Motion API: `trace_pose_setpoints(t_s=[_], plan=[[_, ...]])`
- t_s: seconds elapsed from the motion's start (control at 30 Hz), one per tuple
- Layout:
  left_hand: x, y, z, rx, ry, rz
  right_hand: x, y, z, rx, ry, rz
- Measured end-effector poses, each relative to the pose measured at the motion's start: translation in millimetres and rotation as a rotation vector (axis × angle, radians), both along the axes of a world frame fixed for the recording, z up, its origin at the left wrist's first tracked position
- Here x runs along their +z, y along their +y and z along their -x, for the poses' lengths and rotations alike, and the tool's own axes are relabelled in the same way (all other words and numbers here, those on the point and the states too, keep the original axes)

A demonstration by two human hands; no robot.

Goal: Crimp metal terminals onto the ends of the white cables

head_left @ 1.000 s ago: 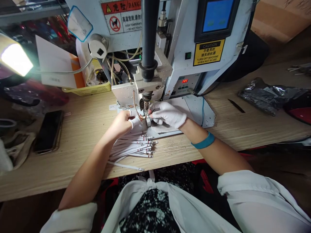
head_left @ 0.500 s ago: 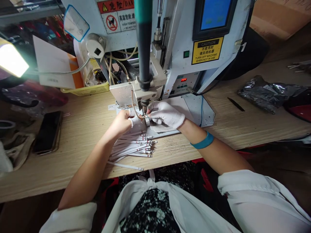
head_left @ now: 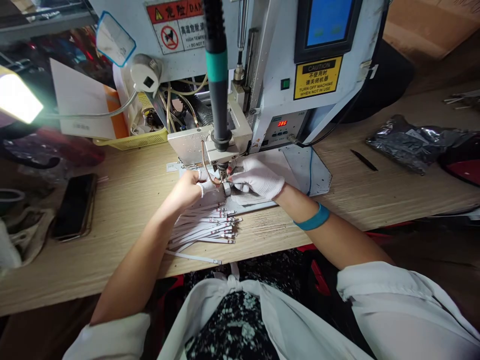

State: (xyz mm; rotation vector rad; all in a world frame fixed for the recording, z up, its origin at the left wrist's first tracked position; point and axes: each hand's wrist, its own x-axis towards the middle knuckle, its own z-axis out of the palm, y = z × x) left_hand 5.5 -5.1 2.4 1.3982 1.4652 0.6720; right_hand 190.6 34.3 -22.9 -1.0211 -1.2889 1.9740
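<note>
Under the tip of the machine's soldering head [head_left: 221, 135], my two hands meet from either side. My left hand [head_left: 193, 186], with white covers on some fingers, is closed at the left of the tip; what it pinches is too small to name. From the right, my right hand [head_left: 258, 177] in a white glove is closed beside a small metal block [head_left: 227, 189], its fingertips pinched on something hidden near the tip. A pile of white strips [head_left: 204, 227] with small red-marked ends lies on the table just below my hands.
A dark phone [head_left: 75, 205] lies at the left, and a yellow basket [head_left: 137, 141] stands behind it. On the right are a black pointed tool [head_left: 363, 160] and a silvery plastic bag [head_left: 408, 142]. A lit lamp [head_left: 18, 95] glows at far left.
The soldering head has come down closer to my fingers, its green band now visible lower. The red display reading has changed. Both hands stay nearly in place.
</note>
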Motion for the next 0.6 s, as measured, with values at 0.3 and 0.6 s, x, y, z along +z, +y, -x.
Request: trace_pose_setpoints(t_s=[0.3, 0.6], plan=[[-3.9, -1.6, 2.5, -0.03, 0.054, -0.062, 1.0, -5.9, 0.9, -0.077, -0.094, -0.164], [-0.9, -4.3, 0.1, -0.024, 0.04, -0.023, -0.4, -2.8, 0.6, -0.052, -0.055, -0.059]])
